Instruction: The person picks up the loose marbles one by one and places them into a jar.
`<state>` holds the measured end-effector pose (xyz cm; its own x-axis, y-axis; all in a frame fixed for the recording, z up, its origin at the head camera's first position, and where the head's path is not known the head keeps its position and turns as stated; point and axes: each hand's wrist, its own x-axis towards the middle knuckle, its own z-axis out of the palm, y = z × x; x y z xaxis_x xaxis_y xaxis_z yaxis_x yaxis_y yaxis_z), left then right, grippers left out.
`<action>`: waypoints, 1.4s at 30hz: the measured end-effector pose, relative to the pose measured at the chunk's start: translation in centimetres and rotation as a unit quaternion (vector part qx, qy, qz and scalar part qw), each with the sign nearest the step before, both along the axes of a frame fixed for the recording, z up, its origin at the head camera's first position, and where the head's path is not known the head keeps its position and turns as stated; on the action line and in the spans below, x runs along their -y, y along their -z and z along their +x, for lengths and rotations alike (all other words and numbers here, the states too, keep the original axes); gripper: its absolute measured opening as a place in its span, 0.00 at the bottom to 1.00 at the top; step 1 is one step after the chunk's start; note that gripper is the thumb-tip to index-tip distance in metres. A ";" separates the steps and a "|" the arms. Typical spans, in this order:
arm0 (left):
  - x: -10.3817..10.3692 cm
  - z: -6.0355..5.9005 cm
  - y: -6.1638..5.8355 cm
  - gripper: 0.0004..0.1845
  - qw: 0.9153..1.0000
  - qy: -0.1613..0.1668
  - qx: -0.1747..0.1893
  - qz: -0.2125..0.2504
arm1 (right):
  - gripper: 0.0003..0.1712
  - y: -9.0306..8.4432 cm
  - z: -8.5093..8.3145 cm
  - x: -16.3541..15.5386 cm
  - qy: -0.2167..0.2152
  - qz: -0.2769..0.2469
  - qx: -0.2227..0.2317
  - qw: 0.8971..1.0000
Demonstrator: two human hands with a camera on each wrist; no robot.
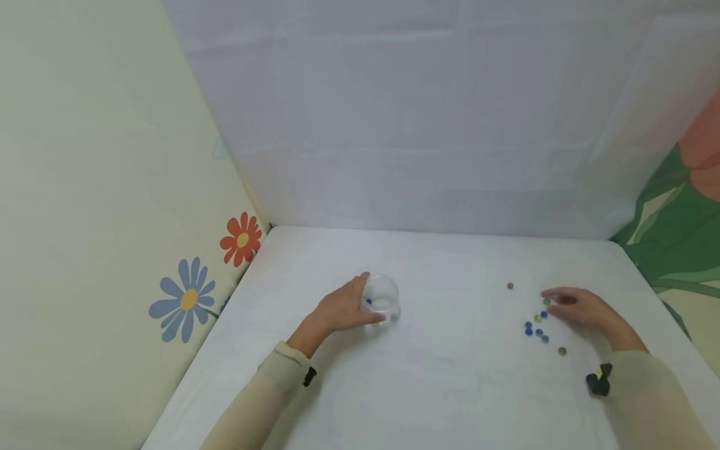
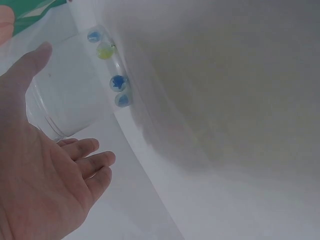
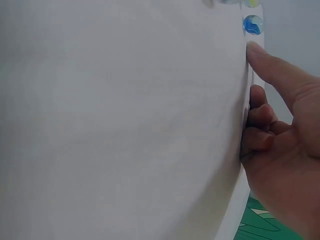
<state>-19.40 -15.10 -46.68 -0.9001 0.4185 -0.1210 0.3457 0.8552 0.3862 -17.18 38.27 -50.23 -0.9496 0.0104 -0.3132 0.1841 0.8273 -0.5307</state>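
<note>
Meanwhile, at a white table [image 1: 439, 387], a person's left hand [image 1: 337, 310] steadies a small clear plastic cup [image 1: 380, 300] with a few glass beads inside, thumb and fingers lying loosely against its side rather than wrapped tight. The right hand [image 1: 582, 309] rests palm down among a scatter of blue, green and brown flat glass beads [image 1: 536, 327] on the table's right side, well apart from the cup. Its forefinger reaches out beside a blue bead [image 3: 253, 24] while the other fingers curl under; whether anything is pinched cannot be told. Done well, the pick would take one bead cleanly between fingertips, without nudging its neighbours, while the cup stays upright.
</note>
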 end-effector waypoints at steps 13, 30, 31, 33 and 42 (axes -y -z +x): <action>0.0 0.0 0.3 0.60 1.000 -0.001 -0.002 0.000 | 0.29 -0.2 -0.3 0.6 0.026 0.015 0.009 1.000; -0.2 0.0 0.1 0.60 1.000 -0.003 0.003 -0.006 | 0.27 -0.9 0.9 1.6 0.022 -0.012 -0.048 0.999; -0.2 0.0 0.0 0.60 1.000 -0.003 0.004 -0.005 | 0.27 -1.1 1.0 1.9 0.021 -0.012 -0.052 0.998; -0.2 0.0 0.0 0.60 1.000 -0.003 0.003 -0.003 | 0.27 -1.5 1.2 2.2 0.019 -0.011 -0.059 0.998; -0.1 0.0 0.3 0.60 1.000 -0.003 0.002 -0.006 | 0.26 -2.8 1.8 4.1 0.000 -0.007 -0.082 0.997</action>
